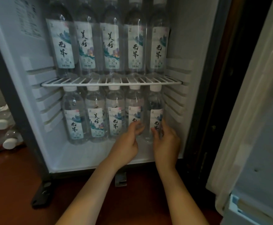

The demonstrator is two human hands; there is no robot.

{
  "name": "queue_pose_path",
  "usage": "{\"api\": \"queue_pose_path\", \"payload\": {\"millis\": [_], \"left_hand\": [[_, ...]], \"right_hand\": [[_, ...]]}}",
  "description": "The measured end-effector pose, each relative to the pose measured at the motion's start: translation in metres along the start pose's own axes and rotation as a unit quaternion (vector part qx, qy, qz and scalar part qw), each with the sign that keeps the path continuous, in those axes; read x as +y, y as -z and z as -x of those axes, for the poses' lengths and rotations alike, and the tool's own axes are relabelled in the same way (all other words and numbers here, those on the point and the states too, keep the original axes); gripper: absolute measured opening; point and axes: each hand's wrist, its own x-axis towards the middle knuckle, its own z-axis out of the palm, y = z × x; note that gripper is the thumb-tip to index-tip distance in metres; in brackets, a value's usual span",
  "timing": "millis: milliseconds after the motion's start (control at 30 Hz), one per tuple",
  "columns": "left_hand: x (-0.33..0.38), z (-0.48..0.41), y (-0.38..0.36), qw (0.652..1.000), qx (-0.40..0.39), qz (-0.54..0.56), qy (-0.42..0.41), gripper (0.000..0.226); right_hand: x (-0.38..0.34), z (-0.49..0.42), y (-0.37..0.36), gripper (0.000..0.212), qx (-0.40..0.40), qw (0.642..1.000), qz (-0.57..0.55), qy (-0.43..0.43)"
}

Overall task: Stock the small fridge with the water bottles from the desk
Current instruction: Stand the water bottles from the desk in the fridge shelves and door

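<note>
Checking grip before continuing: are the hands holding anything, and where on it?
The right hand grips the lower row's rightmost bottle at its label. The left hand touches the neighbouring bottle with curled fingers, low down; grip unclear.

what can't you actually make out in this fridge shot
Head view only:
Tops of the top-row bottles: cut off by the top edge.
Sticker print on the fridge's left wall: blurred, too small.
Whether the left hand grips the fourth bottom-row bottle: motion blur.
Bottom-right bottle's lower label: covered by the right hand gripping it.
Bottle pack count: hidden by the fridge wall and left edge.
</note>
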Motion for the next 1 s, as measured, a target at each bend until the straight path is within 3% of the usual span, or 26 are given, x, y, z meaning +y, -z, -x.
{"api": "queue_pose_path", "payload": {"millis": [300, 467, 1000], "left_hand": [[0.004, -0.011, -0.017, 0.998, -0.062, -0.027, 0.01, 0.076], [0.008, -0.011, -0.018, 0.997, -0.07, 0.023, 0.038, 0.081], [0.017, -0.015, -0.025, 0.99, -0.064, 0.093, 0.084, 0.081]], "right_hand": [[0.008, -0.007, -0.002, 0.036, -0.081, 0.993, 0.079, -0.015], [0.01, -0.01, 0.0, 0.036, -0.104, 0.989, 0.101, -0.026], [0.013, -0.013, -0.001, 0.038, -0.064, 0.995, 0.065, -0.033]]}}
